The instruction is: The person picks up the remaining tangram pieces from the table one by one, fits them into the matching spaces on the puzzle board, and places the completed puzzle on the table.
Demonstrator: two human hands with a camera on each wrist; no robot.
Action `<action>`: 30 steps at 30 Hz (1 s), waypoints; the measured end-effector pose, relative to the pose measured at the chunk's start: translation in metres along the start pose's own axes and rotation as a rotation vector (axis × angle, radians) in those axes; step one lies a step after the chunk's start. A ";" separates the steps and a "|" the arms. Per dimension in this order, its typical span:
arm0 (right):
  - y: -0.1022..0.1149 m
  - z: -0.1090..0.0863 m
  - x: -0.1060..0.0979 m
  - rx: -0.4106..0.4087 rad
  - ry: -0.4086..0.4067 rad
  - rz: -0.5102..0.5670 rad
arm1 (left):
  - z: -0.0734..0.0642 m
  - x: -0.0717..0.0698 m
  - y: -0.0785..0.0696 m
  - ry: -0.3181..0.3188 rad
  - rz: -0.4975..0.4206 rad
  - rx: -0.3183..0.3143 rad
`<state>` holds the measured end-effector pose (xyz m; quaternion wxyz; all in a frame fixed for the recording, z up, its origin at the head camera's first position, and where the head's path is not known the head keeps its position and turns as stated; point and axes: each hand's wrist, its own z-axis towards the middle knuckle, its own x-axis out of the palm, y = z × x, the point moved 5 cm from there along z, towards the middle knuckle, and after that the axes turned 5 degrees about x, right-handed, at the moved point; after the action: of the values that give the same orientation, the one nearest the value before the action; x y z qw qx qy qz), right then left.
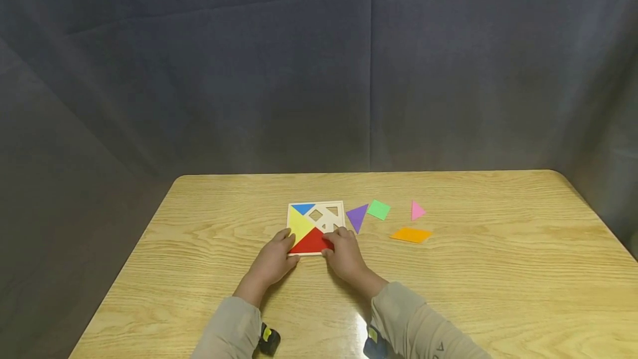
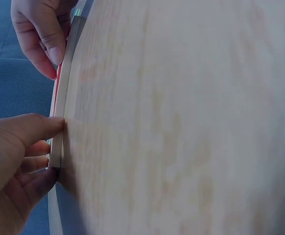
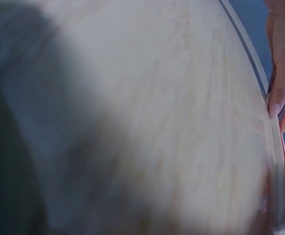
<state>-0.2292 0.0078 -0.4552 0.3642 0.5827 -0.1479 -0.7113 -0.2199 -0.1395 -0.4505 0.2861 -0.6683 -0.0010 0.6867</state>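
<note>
A wooden tangram board [image 1: 324, 215] lies on the table, with a yellow triangle [image 1: 300, 225] and a blue triangle [image 1: 302, 208] in its left part. The red triangle [image 1: 310, 242] lies along its near side. My left hand [image 1: 273, 258] grips the board's near left corner, thumb at the near edge and fingers along the left side. In the left wrist view, the left hand's [image 2: 10, 156] thumb rests on the board's edge. My right hand [image 1: 345, 254] has its thumb and fingertips at the red triangle's right corner, pinching it; the palm hides the board's near right corner.
Right of the board lie a purple triangle [image 1: 357, 217], a green square [image 1: 379, 209], a pink triangle [image 1: 417, 210] and an orange parallelogram [image 1: 411, 235]. A dark curtain [image 1: 319, 82] hangs behind the wooden table [image 1: 498, 270].
</note>
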 end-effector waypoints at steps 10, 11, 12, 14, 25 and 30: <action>-0.003 0.001 -0.002 -0.006 0.006 0.049 | 0.001 -0.002 -0.002 0.001 -0.008 0.004; -0.004 0.001 -0.002 -0.003 0.009 0.051 | 0.002 -0.002 -0.001 0.002 -0.007 0.003; -0.004 0.001 -0.002 -0.003 0.013 0.051 | 0.002 -0.001 -0.001 0.003 -0.003 0.003; -0.004 0.001 -0.001 0.004 0.021 0.054 | 0.002 -0.001 -0.001 0.007 0.000 0.000; -0.005 0.001 -0.002 0.025 0.073 0.058 | 0.005 -0.004 -0.004 0.010 0.014 -0.012; -0.006 -0.001 -0.001 0.017 0.096 0.047 | 0.005 -0.004 -0.006 0.017 0.030 -0.009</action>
<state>-0.2301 0.0134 -0.4584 0.3827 0.6153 -0.1500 -0.6726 -0.2228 -0.1341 -0.4439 0.2730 -0.6752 0.0083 0.6852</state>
